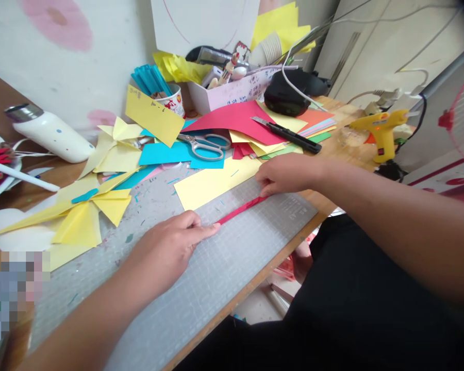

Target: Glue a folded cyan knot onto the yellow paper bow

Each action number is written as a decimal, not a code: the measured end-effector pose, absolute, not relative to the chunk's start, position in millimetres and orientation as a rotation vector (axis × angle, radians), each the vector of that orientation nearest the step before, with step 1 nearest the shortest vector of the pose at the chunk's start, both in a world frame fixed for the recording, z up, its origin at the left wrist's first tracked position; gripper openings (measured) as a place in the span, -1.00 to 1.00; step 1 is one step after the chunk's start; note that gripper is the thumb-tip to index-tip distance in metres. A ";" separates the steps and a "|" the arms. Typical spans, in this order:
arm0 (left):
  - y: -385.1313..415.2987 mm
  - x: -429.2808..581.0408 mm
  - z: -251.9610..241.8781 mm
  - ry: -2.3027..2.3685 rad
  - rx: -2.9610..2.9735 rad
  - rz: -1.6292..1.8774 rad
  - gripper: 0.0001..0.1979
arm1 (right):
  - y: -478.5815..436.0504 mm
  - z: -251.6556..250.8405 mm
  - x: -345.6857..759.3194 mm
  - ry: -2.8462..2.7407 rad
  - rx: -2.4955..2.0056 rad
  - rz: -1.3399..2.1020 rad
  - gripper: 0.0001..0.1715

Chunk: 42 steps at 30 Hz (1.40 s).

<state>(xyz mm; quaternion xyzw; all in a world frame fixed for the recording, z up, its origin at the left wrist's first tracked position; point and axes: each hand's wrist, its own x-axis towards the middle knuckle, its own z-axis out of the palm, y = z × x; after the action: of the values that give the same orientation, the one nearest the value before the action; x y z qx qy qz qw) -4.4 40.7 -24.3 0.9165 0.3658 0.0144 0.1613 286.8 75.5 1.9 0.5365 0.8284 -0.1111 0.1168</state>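
Observation:
A narrow red paper strip [243, 208], which looks folded, lies stretched across the grey cutting mat [232, 263]. My left hand [166, 247] is at its near left end, with the index finger extended onto the tip and the other fingers curled in. At the far right end, my right hand [284, 174] pinches the strip with closed fingers, low over the mat. Just beyond the strip is a pale yellow paper sheet [212, 185]. Behind it, scissors [206, 147] rest on blue paper [160, 154], and a black utility knife [294, 136] sits on red paper [228, 121].
Folded yellow paper shapes [81, 216] lie to the left, near a white bottle [54, 134] on its side. A yellow glue gun [382, 131] stands at the right with cables around it. Along the back are a paper cup [174, 100] and a filled white box [228, 95].

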 end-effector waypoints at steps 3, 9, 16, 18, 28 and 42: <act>42.5 -3.4 -23.4 1.048 2.594 0.014 -0.55 | 78.1 1.4 310.0 2.415 1.570 -0.360 -0.71; 44.6 -2.1 -20.4 1.041 2.518 -0.018 -0.55 | 66.4 6.2 305.9 2.935 1.722 -0.280 -0.90; 43.3 -1.1 -20.7 1.028 2.547 0.056 -0.62 | 44.3 -15.9 213.8 3.264 1.090 -0.523 -0.82; 43.7 -1.3 -20.5 1.011 2.535 0.069 -0.66 | 45.2 -22.3 206.8 3.249 1.084 -0.646 -0.84; 42.8 -12.5 -14.4 1.210 2.257 0.184 -0.89 | 47.2 -37.2 216.2 3.303 1.158 -0.767 -0.75; 43.5 -19.9 -10.6 1.018 2.549 0.057 -0.83 | 38.1 -35.5 215.2 3.219 0.994 -0.029 -0.67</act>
<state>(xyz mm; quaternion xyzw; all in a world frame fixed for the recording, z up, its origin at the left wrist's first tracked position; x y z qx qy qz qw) -19.9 43.5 -10.6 0.9103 0.3637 0.0202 0.1966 215.2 38.1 -35.5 0.2931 0.9493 -0.0086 -0.1135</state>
